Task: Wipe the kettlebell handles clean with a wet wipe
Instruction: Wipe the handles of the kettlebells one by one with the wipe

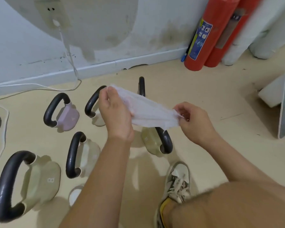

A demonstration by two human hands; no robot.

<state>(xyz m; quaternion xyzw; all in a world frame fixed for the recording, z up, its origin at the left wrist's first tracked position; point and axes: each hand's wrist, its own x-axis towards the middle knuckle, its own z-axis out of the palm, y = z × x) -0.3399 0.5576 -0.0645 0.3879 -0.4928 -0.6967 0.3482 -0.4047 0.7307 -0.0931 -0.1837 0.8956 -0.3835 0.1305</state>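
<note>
Stretching a thin white wet wipe (148, 111) between your hands: left hand (117, 112) grip pinched on its upper end, right hand (194, 122) grip pinched on its lower end. Wipe held above black-handled pastel kettlebells (38, 180) on the beige floor (204, 89).

White wet wipe (152, 112) above black-handled kettlebells (39, 181)

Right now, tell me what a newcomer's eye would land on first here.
The white wet wipe stretched between the left hand and right hand at mid-frame draws the eye first. Around and below it, black-handled kettlebells sit on the beige floor, the biggest kettlebell at lower left marked 8. Two red fire extinguishers stand against the wall at upper right.
</note>
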